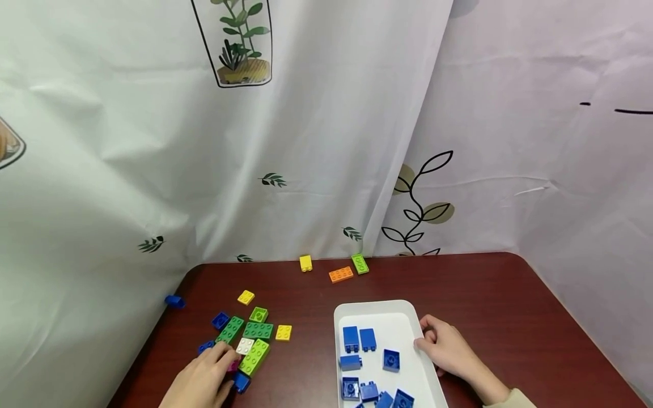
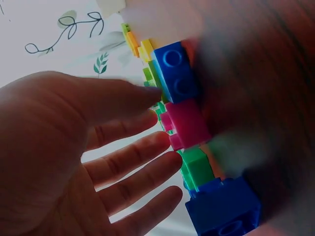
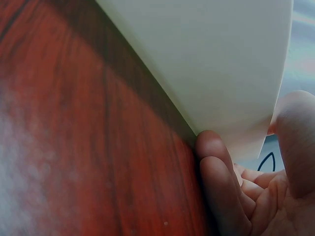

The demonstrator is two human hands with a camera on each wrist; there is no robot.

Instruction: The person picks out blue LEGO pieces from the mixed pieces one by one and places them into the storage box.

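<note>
My left hand reaches in at the near side of a group of toy building bricks, its fingers spread and lightly bent. In the left wrist view the thumb tip is right at a blue brick, and the other fingertips come close to a magenta brick and a green brick. My right hand holds the right side wall of a white tray, thumb at the rim and fingers low against the outside. Several blue bricks lie in the tray.
Around the left hand are a long lime brick, a white brick, dark green bricks and yellow bricks. A blue brick sits at the table's left edge. An orange brick lies near the back edge, before the curtain.
</note>
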